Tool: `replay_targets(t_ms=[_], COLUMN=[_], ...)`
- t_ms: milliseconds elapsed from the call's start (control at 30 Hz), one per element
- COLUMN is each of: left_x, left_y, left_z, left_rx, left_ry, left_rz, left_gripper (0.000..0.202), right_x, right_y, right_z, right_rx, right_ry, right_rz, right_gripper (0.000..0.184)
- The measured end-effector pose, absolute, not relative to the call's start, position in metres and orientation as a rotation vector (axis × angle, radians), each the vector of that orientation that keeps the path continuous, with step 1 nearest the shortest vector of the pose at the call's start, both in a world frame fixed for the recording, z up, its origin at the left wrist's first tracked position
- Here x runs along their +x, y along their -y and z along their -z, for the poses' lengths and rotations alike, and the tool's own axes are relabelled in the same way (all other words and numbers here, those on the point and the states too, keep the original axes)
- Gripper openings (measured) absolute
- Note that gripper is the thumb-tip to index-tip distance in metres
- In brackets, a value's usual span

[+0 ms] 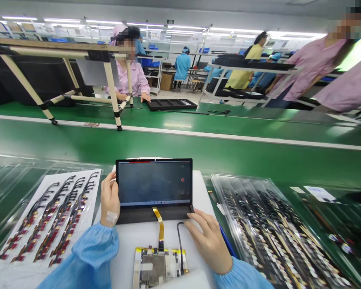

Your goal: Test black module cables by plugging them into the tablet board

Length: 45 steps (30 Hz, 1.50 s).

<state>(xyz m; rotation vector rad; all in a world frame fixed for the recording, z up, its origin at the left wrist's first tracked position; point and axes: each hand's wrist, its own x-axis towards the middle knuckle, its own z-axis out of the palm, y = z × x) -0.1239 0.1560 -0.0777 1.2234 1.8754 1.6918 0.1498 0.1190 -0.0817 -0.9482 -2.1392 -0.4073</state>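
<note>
A lit display panel (154,182) with a black frame stands tilted up in front of me, its dark screen showing a small red dot. My left hand (110,198), a small plaster strip on its wrist, grips the panel's left edge. Below the panel lies a dark strip-like base (168,214). Fingers of my right hand (207,235) are stretched out, with the tips by the right end of that base. A gold flat ribbon cable (159,224) runs from the panel down to an exposed circuit board assembly (153,269). A thin black cable (179,241) also reaches the board.
White sheet (90,192) at left bears rows of dark flex cables with red parts. Clear plastic trays (243,180) of cables stand at right. Beyond the green bench (228,154), a pipe-framed stand (112,88) rises and a person in pink touches a black tray (171,105).
</note>
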Motion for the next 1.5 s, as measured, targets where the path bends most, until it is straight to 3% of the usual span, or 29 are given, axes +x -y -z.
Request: replay_targets(t_ms=[267,1100,1500], left_x=[-0.125,-0.124,-0.125], left_y=[-0.156,-0.155,-0.155], left_z=[0.08,0.08,0.079], left_rx=[1.259,1.223,1.264], left_ry=[-1.881,-1.883,-1.861], left_rz=[-1.696,-1.68,-1.691], left_gripper=[0.033,0.035,0.037], right_x=[0.159,0.16,0.167], right_y=[-0.112,-0.107,-0.104], right_z=[0.07,0.063,0.074], right_rx=[-0.701,-0.676,-0.65], right_ry=[2.236,2.213,2.253], right_rz=[0.239,0.317,0.342], right_gripper=[0.019,0.018,0.027])
